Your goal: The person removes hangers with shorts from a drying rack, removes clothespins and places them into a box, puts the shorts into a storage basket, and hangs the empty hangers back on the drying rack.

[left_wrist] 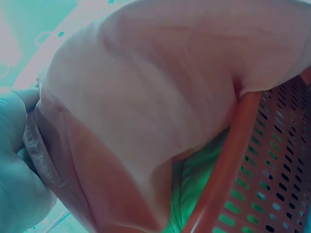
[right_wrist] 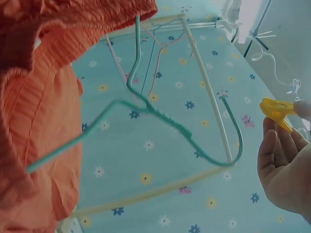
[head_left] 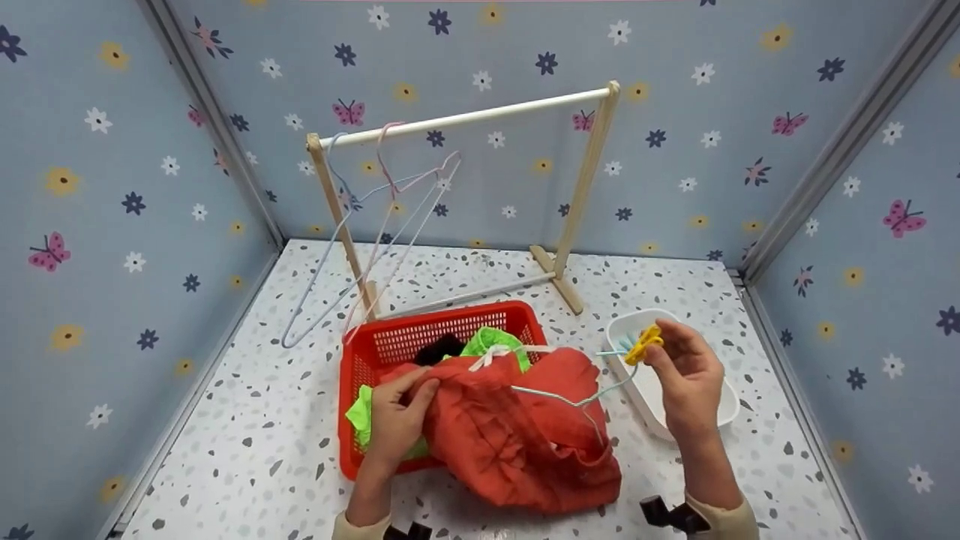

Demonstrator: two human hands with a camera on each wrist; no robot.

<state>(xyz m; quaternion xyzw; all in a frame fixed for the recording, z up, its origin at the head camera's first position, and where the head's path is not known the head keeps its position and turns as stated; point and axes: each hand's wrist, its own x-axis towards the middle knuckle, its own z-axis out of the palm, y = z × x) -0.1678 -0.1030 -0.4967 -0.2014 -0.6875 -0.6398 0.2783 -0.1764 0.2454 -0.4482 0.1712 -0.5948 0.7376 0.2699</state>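
In the head view my left hand (head_left: 399,412) pinches the gathered waistband of red shorts (head_left: 495,427) with a white drawstring (head_left: 491,356). The shorts hang bunched over the front right of a red basket (head_left: 349,427). A teal hanger (right_wrist: 165,121) has its arms inside the waistband in the right wrist view, its hook pointing right. My right hand (head_left: 688,371) pinches a yellow clothespin (head_left: 643,345) between thumb and fingers, near the hook and above a white tray (head_left: 727,409). In the left wrist view the left fingers (left_wrist: 19,160) grip the cloth edge.
Bright green cloth (head_left: 491,341) and a black item (head_left: 441,349) lie in the basket. Behind it stands a rack with a white rail (head_left: 480,116). A blue hanger (head_left: 307,289) and a pink hanger (head_left: 382,154) hang at its left. Patterned walls enclose the speckled tabletop (head_left: 247,420).
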